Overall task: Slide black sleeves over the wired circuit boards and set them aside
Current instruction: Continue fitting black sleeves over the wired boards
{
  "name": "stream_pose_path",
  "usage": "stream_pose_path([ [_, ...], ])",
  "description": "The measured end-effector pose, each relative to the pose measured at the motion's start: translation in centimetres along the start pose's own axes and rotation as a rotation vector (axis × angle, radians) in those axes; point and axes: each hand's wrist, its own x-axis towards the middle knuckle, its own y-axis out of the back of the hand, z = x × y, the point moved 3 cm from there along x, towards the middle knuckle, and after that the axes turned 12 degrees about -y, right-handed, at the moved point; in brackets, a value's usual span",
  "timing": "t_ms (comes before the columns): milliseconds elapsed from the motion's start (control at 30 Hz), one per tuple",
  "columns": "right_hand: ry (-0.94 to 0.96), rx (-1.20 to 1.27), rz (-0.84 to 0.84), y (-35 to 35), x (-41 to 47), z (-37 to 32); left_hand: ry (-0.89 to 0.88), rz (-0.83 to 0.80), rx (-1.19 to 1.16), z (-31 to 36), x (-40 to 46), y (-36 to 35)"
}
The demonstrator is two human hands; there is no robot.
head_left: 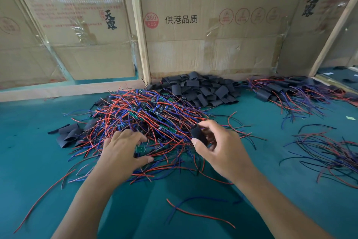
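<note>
Black sleeve [199, 135] pinched in the right hand [219, 149], above the near side of the wire heap.

The left hand [124, 151] curls over a green circuit board [141, 149], thumb and fingers closing on it amid the tangle of red and blue wired boards [147, 118] at the middle of the green bench [193, 209]. A pile of loose sleeves [201, 88] lies at the far edge against the cardboard wall [213, 45]; sleeved boards [290, 89] lie toward the far right corner.
</note>
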Motion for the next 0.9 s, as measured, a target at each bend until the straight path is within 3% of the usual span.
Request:
stream_pose_path([
  [167, 0.055, -0.1, 0.002, 0.0, -0.4, -0.5, -0.137, 0.065, -0.026, 3.3, 0.4, -1.4],
  [300, 0.061, -0.104, 0.011, 0.1, -0.3, -0.6, -0.113, 0.031, -0.011, 4.0, 0.6, -2.8],
  [667, -0.012, -0.212, 0.06, 0.7, 0.0, -0.6, -0.031, 0.204, -0.084, 4.7, 0.2, -0.4],
  [900, -0.077, -0.268, 0.066, 1.4, 0.5, -0.2, -0.148, 0.379, 0.008, 6.2, -0.4, 2.4],
])
